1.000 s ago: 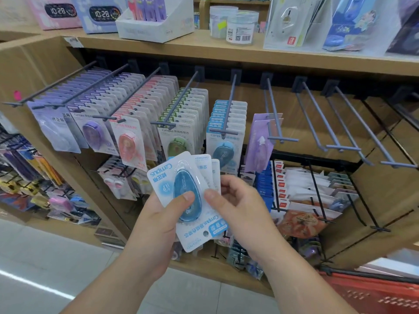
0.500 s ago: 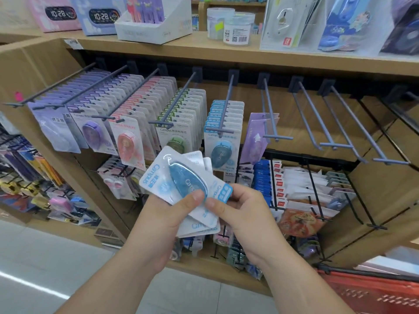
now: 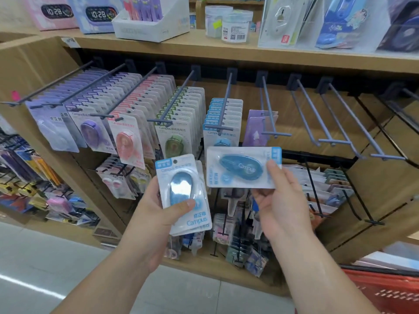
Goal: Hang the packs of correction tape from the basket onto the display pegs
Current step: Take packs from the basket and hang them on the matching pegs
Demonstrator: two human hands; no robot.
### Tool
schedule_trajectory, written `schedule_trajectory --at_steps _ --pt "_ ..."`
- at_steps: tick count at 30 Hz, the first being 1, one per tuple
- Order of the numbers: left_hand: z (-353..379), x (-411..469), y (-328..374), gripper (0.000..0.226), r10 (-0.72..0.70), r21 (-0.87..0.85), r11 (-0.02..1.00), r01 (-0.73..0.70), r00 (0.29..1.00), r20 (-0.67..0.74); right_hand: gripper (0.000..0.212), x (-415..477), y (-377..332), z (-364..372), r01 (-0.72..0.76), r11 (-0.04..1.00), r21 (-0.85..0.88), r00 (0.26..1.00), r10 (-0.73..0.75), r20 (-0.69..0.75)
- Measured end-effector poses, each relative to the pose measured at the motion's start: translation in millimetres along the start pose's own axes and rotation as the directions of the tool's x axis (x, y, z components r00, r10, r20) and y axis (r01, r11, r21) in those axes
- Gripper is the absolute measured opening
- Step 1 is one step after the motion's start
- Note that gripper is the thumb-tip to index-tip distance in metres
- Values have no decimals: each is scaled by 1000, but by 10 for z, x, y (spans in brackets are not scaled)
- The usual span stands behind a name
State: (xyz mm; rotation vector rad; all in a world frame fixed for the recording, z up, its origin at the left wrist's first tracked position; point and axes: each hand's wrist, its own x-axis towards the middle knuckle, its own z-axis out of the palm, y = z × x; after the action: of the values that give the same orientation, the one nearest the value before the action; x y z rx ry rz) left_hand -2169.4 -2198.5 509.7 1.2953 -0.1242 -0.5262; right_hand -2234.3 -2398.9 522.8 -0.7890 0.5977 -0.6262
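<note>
Changed since half a second ago: right hand (image 3: pixel 282 203) has pulled one correction tape pack (image 3: pixel 240 168) off the bundle and carried it out to the right. Before, both hands were on one bundle.

Right hand: raised, wrist below, thumb on the pack's front at its right end, fingers behind. It is a pinch grip on one pack only. The pack lies sideways, long axis level, and extends left from the thumb.

Left hand (image 3: pixel 156 218): raised to about the same height, gripping the remaining stack of packs (image 3: pixel 181 189) upright. Its thumb lies across the lower front, fingers are behind, and the hang hole is at the top. The stack sits just left of the single pack with a narrow gap, not touching.

Blue-pack peg (image 3: pixel 225 100) is above and left of the right hand, with hung blue packs (image 3: pixel 235 109) just above the held pack. Empty pegs (image 3: pixel 317 114) are above and right of the right hand. Red basket (image 3: pixel 390 293) is below and right of the right forearm, at the frame corner.
</note>
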Motion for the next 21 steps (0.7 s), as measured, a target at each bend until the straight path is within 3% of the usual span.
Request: schedule_trajectory --at_steps 2,5,8,11,17,21 --pt "-37 3 21 57 51 6 999 -51 997 -54 6 62 -62 -22 48 999 -13 999 -47 15" --pt "-55 -7 59 55 93 12 996 -93 993 -68 11 75 -55 69 138 972 -191 988 -120 102" --pt "-44 -17 98 65 121 19 993 -120 992 -48 23 67 13 273 279 871 -403 947 -180 266" --pt "-44 -26 126 65 139 10 990 -139 990 -20 34 113 87 447 421 752 -507 887 -224 404" --pt "-102 -32 132 63 127 29 992 -127 992 -19 45 331 188 612 515 568 -642 857 -340 386" --pt "-124 -30 119 66 123 46 991 -123 992 -9 41 364 203 609 520 549 -654 854 -351 384"
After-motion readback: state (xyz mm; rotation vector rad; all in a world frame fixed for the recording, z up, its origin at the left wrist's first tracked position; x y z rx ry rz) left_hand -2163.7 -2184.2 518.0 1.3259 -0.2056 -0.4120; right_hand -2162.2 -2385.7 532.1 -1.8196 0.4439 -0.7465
